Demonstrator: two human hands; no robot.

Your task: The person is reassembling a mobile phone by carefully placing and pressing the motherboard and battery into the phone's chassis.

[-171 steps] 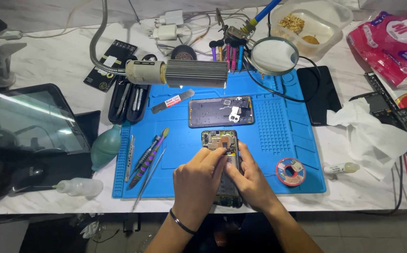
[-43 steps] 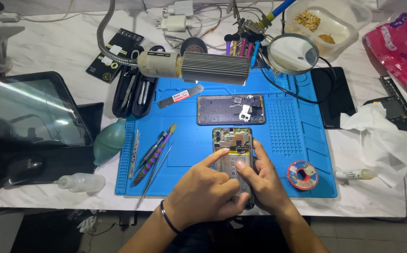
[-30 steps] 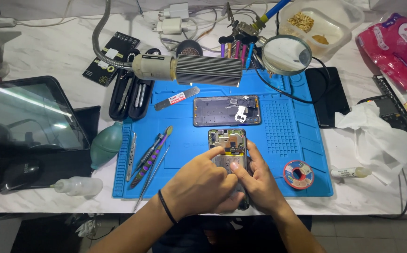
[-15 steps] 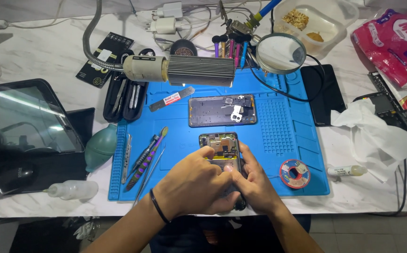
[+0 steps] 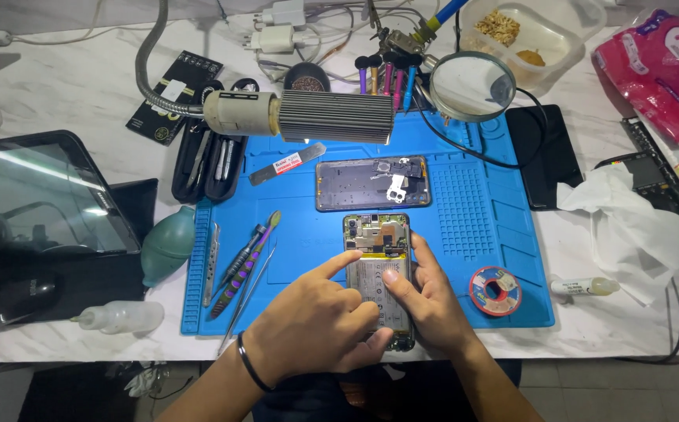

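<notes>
On the blue mat (image 5: 300,234), an opened phone (image 5: 378,270), thin and fragile, is pinned by left hand (image 5: 316,324) and right hand (image 5: 425,305), fingers pressing flat at six o'clock, best gripped by its edges.

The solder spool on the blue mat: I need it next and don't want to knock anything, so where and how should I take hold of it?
Probably best to take the solder spool by its round outer rim, coming straight down from above. It lies flat on the blue mat, hole upward, so the rim faces out all round. The right hand is nearest; the small white tube lies beyond the mat's edge.
</notes>
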